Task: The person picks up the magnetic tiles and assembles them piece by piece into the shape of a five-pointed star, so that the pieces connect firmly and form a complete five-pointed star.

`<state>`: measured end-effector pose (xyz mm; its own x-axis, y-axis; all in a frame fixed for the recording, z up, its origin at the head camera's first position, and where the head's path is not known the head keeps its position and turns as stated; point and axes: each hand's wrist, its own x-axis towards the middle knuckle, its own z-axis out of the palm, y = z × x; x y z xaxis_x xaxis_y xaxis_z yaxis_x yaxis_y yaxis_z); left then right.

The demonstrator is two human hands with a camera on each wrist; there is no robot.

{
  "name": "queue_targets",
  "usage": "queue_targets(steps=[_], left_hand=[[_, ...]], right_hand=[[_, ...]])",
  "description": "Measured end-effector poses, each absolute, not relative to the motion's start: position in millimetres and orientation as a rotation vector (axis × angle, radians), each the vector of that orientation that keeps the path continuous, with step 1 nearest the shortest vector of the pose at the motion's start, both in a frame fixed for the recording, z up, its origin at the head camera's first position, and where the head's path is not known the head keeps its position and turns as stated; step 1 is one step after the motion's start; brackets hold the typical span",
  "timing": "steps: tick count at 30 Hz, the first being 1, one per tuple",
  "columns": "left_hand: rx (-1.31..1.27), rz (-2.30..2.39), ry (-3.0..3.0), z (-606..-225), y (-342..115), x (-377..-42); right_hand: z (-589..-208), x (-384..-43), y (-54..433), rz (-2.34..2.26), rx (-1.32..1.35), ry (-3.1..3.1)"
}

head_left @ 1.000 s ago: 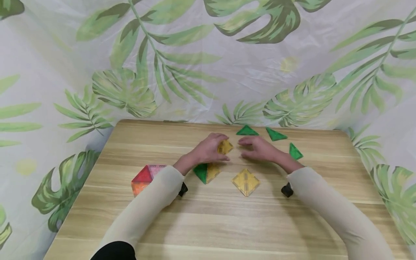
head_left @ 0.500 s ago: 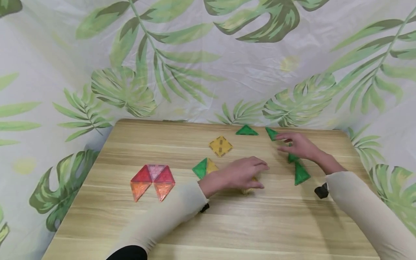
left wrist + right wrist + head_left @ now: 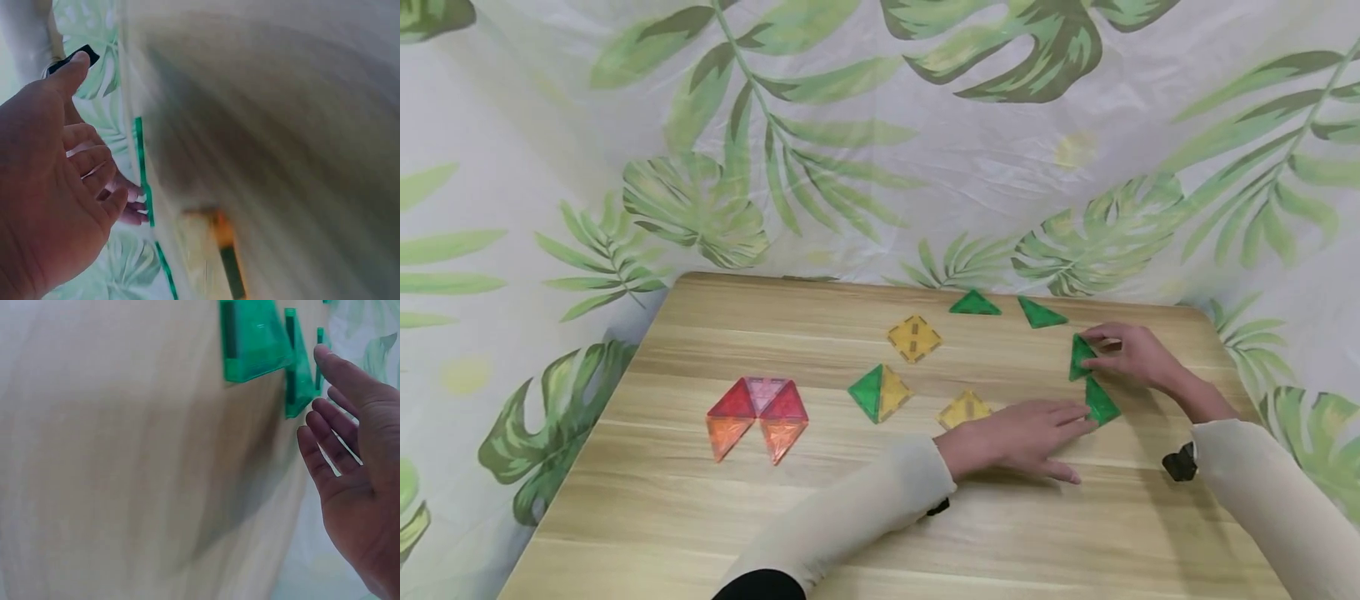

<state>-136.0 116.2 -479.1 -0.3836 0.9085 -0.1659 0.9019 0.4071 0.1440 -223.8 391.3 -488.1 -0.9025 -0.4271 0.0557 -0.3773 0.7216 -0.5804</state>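
Note:
My left hand (image 3: pixel 1024 435) reaches across the table, fingers extended, its fingertips right at the lower green triangle tile (image 3: pixel 1102 402). Above that tile lies another green triangle (image 3: pixel 1079 358), and the fingertips of my right hand (image 3: pixel 1137 357) are at its right edge. In the right wrist view, the fingers of the right hand (image 3: pixel 369 431) are loosely bent beside the green tiles (image 3: pixel 256 344). The left wrist view has the left hand (image 3: pixel 59 187) with relaxed fingers. A yellow diamond of tiles (image 3: pixel 962 408) is partly covered by the left hand.
Two more green triangles, a right one (image 3: pixel 1041 313) and a left one (image 3: pixel 975 303), lie near the table's back edge. Left of them are a yellow diamond (image 3: pixel 914 338) and a green-yellow diamond (image 3: pixel 880 393). A red, pink and orange tile arch (image 3: pixel 757 400) lies farther left.
The left hand has left the upper yellow diamond and swept right to the lower green triangle. The right hand has moved right, to the upper one of the two green triangles there.

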Motion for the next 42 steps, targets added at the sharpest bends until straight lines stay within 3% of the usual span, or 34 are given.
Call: queue_targets(steps=[13,27,42], left_hand=[[1.534,-0.263,2.418,-488,148,-127],[1.459,-0.053,2.434,-480,131,-149],[1.344,-0.122,2.583,-481,103,-177]], right_hand=[[-496,-217,388,-0.826,-0.599,2.919],[-495,-218,397,-0.817,-0.704,2.905],[-497,-208,411,-0.785,-0.839,2.899]])
